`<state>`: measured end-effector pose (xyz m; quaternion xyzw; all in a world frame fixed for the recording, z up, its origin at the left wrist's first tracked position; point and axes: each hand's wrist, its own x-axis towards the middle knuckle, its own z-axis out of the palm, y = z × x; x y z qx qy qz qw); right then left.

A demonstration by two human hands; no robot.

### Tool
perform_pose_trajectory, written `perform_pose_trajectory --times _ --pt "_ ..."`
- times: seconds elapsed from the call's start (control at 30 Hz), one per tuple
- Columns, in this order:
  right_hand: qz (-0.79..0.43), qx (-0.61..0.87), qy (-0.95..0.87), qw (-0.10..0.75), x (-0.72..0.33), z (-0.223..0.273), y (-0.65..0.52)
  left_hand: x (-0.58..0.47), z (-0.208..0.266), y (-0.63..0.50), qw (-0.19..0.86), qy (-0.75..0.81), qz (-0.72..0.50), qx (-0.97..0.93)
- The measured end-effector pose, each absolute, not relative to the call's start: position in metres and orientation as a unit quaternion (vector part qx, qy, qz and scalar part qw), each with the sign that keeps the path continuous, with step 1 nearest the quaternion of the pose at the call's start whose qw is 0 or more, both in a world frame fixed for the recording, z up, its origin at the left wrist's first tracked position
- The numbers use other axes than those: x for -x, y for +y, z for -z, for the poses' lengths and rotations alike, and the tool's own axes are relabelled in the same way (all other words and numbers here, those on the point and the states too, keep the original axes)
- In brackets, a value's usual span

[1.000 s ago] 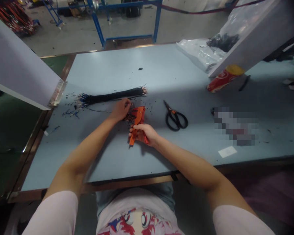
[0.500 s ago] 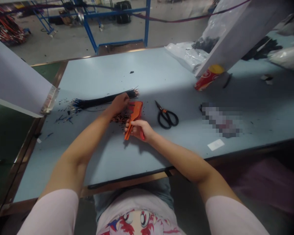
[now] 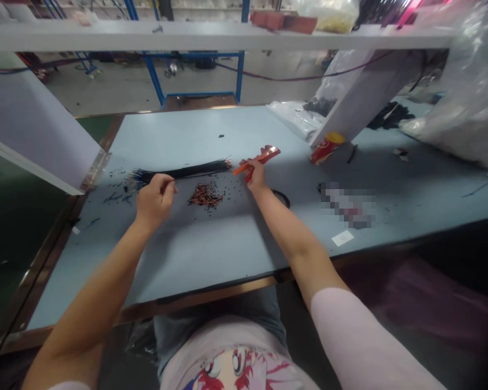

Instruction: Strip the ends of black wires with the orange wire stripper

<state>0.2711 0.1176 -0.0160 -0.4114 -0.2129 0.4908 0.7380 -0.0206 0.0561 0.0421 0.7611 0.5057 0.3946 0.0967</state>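
My right hand [image 3: 255,172] is wrapped round the handles of an orange-red wire stripper [image 3: 268,154], whose head points to the back right above the table. My left hand [image 3: 156,196] is pinched closed in front of the bundle's left part, seemingly on a thin black wire that runs rightward from the fingertips. The bundle of black wires [image 3: 199,170] lies lengthwise on the table, with bare copper ends at its right. Between my hands lies a pile of short copper and black offcuts [image 3: 205,195]. Black-handled scissors [image 3: 283,197] are mostly hidden behind my right forearm.
A red and yellow snack can [image 3: 326,149] stands by the right shelf post [image 3: 358,103]. A white label [image 3: 342,238] and a blurred-out item [image 3: 347,206] lie right. A shelf [image 3: 211,39] crosses above the table. Plastic bags [image 3: 295,118] sit behind; blue scraps [image 3: 117,196] lie left.
My left hand has moved left and nearer me from the bundle's right end. My right hand has swung the stripper right and away from the offcuts. The view has tilted up, showing the shelf.
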Motion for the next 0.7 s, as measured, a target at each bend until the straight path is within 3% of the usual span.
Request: perform_pose_trajectory --times 0.23,0.5,0.7 --pt "-0.51 0.401 -0.215 0.729 -0.238 0.036 0.114 0.048 0.002 0.04 0.106 0.559 -0.504 -0.65" --pt "-0.577 0.389 -0.255 0.671 -0.208 0.029 0.095 0.048 0.028 0.037 0.175 0.545 -0.431 -0.698" --pt "-0.53 0.394 -0.251 0.708 -0.244 0.016 0.113 0.044 0.025 0.03 0.113 0.482 -0.459 -0.738"
